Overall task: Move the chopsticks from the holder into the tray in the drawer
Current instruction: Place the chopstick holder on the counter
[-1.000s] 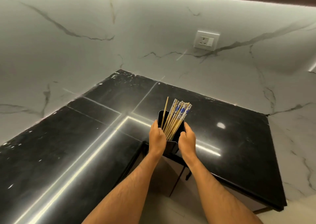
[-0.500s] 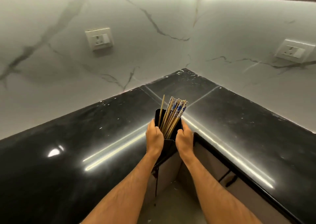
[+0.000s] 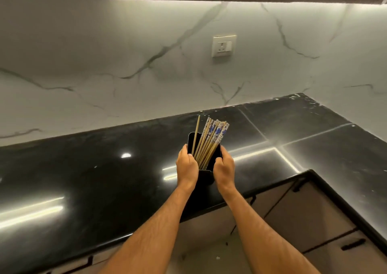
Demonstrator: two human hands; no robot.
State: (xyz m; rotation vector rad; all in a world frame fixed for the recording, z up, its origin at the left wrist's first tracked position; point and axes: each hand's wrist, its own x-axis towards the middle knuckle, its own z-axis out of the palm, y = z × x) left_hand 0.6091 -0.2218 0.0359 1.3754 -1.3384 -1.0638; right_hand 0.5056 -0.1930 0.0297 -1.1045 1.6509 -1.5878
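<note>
Black plastic holder [image 3: 206, 176], rectangular and open-topped, held above the glossy black desk [image 3: 83, 169] near its front edge. The left hand [image 3: 187, 166] wraps the holder's left wall; the right hand [image 3: 224, 168] wraps its right wall, both closed firmly on it. Wooden chopsticks [image 3: 209, 142] stand inside the holder, their blue-and-white patterned ends fanned above its rim, leaning right. Beyond the holder, a wall socket [image 3: 223, 46] sits in the white marble backsplash [image 3: 104, 64].

The glossy black L-shaped tabletop [image 3: 104, 169] spans the frame's middle, turning the corner at upper right.
</note>
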